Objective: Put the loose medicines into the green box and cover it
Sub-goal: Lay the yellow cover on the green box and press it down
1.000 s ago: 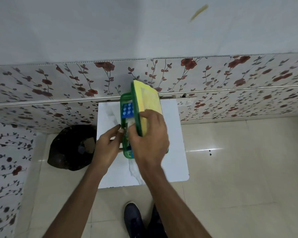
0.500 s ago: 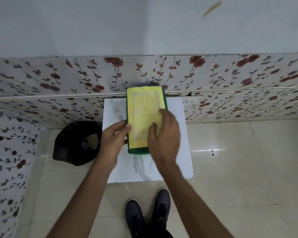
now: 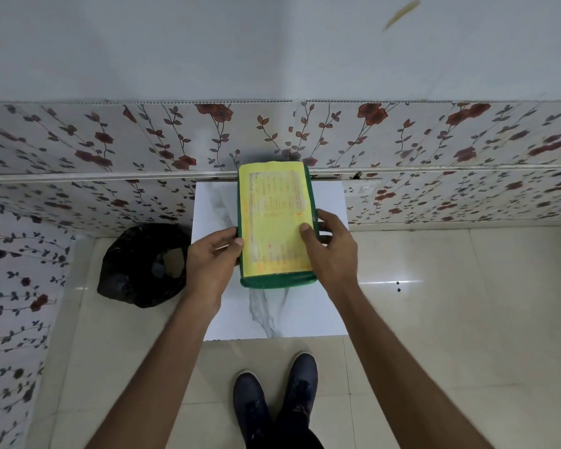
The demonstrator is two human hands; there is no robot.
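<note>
The green box (image 3: 277, 281) stands on the white marble-patterned table (image 3: 272, 315), its lid with a yellow printed label (image 3: 274, 222) lying flat on top. My left hand (image 3: 211, 259) grips the box's left side, thumb on the lid's edge. My right hand (image 3: 332, 246) holds the right side, thumb pressed on the yellow label. No loose medicines are visible; the box's inside is hidden under the lid.
A black plastic bag (image 3: 143, 265) sits on the floor left of the table. A flower-patterned wall panel (image 3: 110, 144) runs right behind the table. My two dark shoes (image 3: 274, 403) stand on the glossy tiled floor (image 3: 450, 319) just before the table's near edge.
The lid was upright in my right hand over the open box a second ago; it now lies flat on the box. My right hand moved from the lid's top to the right side.
</note>
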